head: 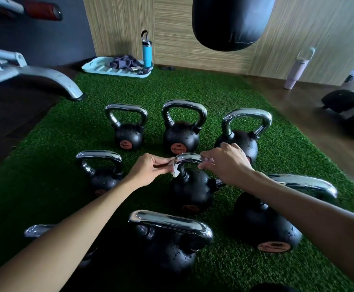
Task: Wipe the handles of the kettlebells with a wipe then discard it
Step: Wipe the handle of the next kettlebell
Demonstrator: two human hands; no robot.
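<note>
Currently both hands work the centre kettlebell handle (187,159): left hand (150,168) pinches the wipe (175,172) at its left bend, right hand (224,163) curls round the right end. Bar runs left-right between them.

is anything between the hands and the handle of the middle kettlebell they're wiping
Nothing visible blocks it. The left hand pinches the wipe against the left bend of the middle kettlebell handle, and the right hand grips the handle's right end. Only the wipe lies between fingers and metal.
</note>
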